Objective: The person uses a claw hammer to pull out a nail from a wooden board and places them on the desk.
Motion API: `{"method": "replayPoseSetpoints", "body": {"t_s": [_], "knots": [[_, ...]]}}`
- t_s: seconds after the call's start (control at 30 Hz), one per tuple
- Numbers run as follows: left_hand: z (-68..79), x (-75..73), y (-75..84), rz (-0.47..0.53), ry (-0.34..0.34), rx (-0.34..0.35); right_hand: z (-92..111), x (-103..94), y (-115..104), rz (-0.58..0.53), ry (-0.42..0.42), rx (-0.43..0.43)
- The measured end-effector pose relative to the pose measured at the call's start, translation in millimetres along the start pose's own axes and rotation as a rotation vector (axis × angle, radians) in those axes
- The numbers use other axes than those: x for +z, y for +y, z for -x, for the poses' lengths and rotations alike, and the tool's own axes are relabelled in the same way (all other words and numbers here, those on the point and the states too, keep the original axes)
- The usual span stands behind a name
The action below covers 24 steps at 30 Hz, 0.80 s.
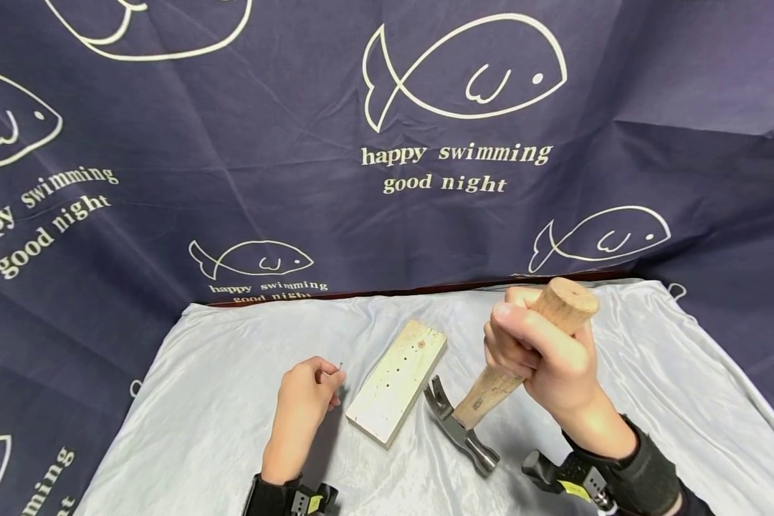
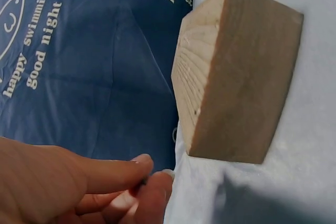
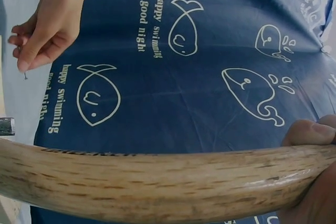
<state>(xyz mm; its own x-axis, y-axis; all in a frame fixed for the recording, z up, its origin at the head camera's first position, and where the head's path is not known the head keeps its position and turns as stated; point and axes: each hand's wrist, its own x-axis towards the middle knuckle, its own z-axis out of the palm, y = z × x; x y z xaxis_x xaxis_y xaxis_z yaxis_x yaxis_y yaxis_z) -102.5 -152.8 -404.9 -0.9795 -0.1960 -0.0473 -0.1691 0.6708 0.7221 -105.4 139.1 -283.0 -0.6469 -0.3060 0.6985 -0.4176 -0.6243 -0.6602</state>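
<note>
My left hand [image 1: 302, 401] pinches a small nail [image 1: 341, 366] between thumb and fingertips, just left of the wooden board [image 1: 401, 380]. In the right wrist view the nail [image 3: 25, 76] sticks out a little from the fingertips. The pale board lies flat and slanted, with several dark spots in a row along its top. My right hand [image 1: 545, 355] grips the wooden handle of a claw hammer [image 1: 486, 398], its butt end up and its metal head low, right of the board. In the left wrist view the board's end [image 2: 252, 77] faces the hand, and the nail is mostly hidden.
A shiny white cloth [image 1: 232, 373] covers the table. Behind it hangs a dark blue curtain [image 1: 297, 179] with white fish outlines and lettering. Each wrist wears a black strap [image 1: 645, 473] with a small camera.
</note>
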Motion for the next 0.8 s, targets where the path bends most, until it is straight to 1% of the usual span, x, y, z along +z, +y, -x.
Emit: {"method": "replayPoseSetpoints", "body": {"t_s": [0.13,0.33,0.57,0.8], "knots": [[1.6,1.3,-5.4,-0.032,-0.022,-0.032,1.5,-1.7,-0.8,0.007,-0.005,0.01],[5.1,4.9,-12.2,-0.076,-0.039,-0.031,1.8,-1.7,-2.0,0.007,-0.012,0.021],[7.1,6.0,-15.7,-0.11,-0.07,-0.042,2.0,-0.7,-1.8,0.026,-0.011,0.023],[9.3,9.8,-19.5,-0.119,-0.071,-0.049,2.3,-0.8,-2.6,0.024,-0.008,0.024]]}}
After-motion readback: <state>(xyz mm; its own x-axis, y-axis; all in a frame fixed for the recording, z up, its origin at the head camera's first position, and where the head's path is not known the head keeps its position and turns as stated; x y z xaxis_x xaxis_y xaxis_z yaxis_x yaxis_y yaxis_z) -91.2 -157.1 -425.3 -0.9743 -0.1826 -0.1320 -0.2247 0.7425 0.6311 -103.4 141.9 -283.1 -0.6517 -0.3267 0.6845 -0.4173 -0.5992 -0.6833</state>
